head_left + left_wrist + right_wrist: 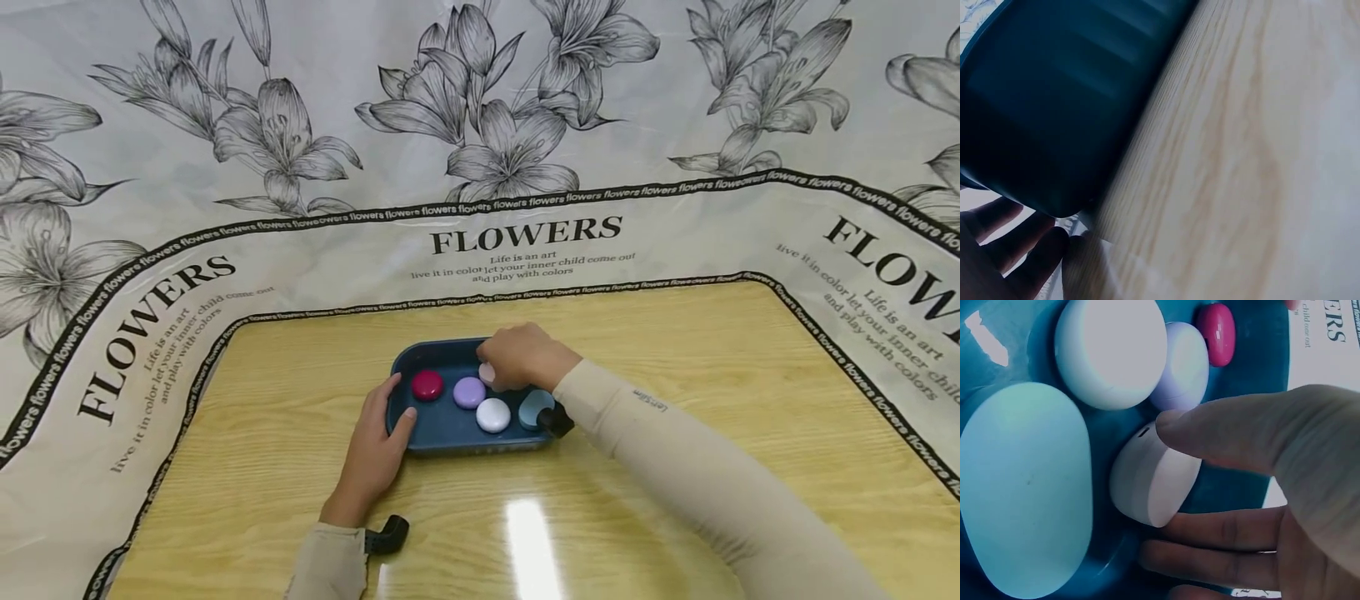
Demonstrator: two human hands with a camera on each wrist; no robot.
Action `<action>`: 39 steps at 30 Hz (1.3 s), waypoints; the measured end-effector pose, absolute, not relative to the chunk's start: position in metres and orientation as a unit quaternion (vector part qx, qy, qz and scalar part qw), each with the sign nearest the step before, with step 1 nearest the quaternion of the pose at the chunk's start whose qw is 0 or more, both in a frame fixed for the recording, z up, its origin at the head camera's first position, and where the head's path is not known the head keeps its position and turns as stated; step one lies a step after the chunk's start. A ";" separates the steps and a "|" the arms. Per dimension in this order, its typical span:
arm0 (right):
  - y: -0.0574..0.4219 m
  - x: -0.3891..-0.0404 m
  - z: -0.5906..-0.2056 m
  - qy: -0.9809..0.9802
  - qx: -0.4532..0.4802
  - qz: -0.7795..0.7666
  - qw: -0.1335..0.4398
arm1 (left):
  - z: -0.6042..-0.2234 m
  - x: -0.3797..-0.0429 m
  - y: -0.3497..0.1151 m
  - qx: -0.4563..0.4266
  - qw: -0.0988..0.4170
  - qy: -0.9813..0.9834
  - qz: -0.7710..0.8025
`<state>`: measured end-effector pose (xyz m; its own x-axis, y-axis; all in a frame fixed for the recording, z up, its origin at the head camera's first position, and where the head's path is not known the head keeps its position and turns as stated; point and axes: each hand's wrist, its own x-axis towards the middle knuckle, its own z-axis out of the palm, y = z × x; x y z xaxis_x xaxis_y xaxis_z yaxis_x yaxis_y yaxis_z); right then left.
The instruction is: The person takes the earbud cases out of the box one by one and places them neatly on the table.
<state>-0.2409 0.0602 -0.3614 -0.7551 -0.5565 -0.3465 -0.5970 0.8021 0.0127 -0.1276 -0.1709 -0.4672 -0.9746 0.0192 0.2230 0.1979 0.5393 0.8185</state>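
A dark blue rectangular tray [442, 432] lies on the table. My left hand [372, 446] holds its left end, thumb over the rim and fingers along the outside. Inside the tray, my right hand [527, 357] pinches a pale pinkish-white earbud case [1159, 478] between thumb and fingers; a small port slot shows on its edge. Around it in the tray are a red case [427, 386], a purple case [469, 392], a white case [492, 415] and a larger light blue case [534, 408]. My right wrist partly covers the light blue one in the head view.
The wooden-patterned table surface [270, 433] surrounds the tray. Beyond it is a printed floral cloth border [525, 250]. Black wrist-camera mounts sit on both wrists, the right one [556, 420] over the tray's right front corner.
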 end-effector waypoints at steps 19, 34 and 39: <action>0.059 -0.242 -0.365 0.928 -0.330 0.070 0.157 | -0.466 -0.129 -0.172 -0.066 0.095 -0.872 -0.476; 0.066 -0.243 -0.365 0.927 -0.332 0.070 0.159 | -0.468 -0.130 -0.170 -0.063 0.092 -0.874 -0.473; 0.069 -0.241 -0.363 0.929 -0.331 0.060 0.153 | -0.468 -0.129 -0.170 -0.059 0.087 -0.876 -0.472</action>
